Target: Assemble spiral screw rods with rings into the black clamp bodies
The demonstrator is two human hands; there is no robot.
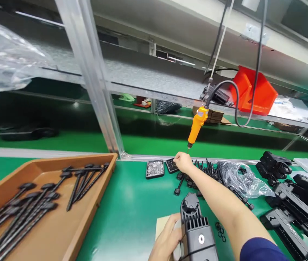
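At the bottom centre my left hand (pixel 167 237) is wrapped round the side of a black plastic bracket (pixel 201 239) with a ribbed knob (pixel 191 202) at its far end. My right arm stretches forward, and my right hand (pixel 183 162) is closed over a small black tray (pixel 171 165) of tiny dark parts. What its fingertips hold, if anything, is hidden. Left of it lies a second small tray (pixel 155 169) with silvery small parts. Just above the right hand hangs an orange electric screwdriver (pixel 196 125), its bit pointing down.
A brown tray (pixel 88 217) with several long black rods stands at left. Black knobbed bolts (pixel 179 186) and a clear plastic bag (pixel 240 177) lie beyond my right arm. Black brackets (pixel 286 232) are piled at right. Small black rings (pixel 220 232) lie beside my forearm. A red bin (pixel 254 90) sits on the shelf.
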